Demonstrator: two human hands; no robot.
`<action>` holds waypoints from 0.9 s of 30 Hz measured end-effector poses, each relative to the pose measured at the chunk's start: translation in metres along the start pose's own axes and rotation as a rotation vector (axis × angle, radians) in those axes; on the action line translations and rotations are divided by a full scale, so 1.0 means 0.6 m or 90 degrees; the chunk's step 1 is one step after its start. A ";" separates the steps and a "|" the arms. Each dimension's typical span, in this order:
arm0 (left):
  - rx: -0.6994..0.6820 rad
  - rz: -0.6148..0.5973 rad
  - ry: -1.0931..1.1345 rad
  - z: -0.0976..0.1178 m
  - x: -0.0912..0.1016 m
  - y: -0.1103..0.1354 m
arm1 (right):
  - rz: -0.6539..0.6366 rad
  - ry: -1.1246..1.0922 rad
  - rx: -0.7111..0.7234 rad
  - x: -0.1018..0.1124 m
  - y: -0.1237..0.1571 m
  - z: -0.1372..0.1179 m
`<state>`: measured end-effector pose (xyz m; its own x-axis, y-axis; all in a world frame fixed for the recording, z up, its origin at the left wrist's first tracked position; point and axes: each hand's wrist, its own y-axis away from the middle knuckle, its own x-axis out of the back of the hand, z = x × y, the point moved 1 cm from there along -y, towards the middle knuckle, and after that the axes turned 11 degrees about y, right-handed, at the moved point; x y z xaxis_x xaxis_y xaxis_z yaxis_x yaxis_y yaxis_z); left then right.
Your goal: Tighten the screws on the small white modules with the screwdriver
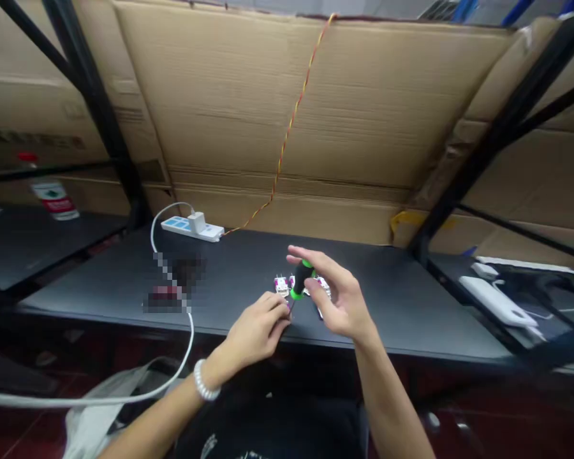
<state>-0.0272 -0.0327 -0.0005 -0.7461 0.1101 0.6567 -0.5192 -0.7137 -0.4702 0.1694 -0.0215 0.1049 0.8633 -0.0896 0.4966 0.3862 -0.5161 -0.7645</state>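
Observation:
My right hand (337,296) is closed round the black and green handle of a screwdriver (302,278), its upper fingers stretched past the handle's end. The screwdriver stands tilted, with its shaft running down to my left fingertips. My left hand (261,324) pinches a small part (287,306) at the table's front edge; a bit of purple shows on it, and my fingers cover most of the rest. Just beyond that hand sits a small white and purple part (281,285). Similar parts (323,287) lie behind the screwdriver and my right hand, partly hidden.
A white power strip (191,228) with a plugged-in charger lies at the back left of the dark table (392,306). From it a white cable (191,331) crosses the front edge. Black metal posts (95,95) flank the table, and cardboard (354,115) walls the back.

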 end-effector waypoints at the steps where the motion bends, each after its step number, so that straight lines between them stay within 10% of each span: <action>1: 0.002 0.000 -0.003 0.000 0.000 0.000 | 0.001 -0.003 -0.003 0.000 0.000 -0.001; 27: 0.003 0.006 0.004 -0.001 0.001 0.000 | 0.056 0.013 -0.020 0.002 0.005 0.017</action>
<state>-0.0278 -0.0324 -0.0007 -0.7536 0.1067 0.6487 -0.5095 -0.7183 -0.4738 0.1749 -0.0147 0.0989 0.8865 -0.1531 0.4367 0.2986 -0.5317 -0.7926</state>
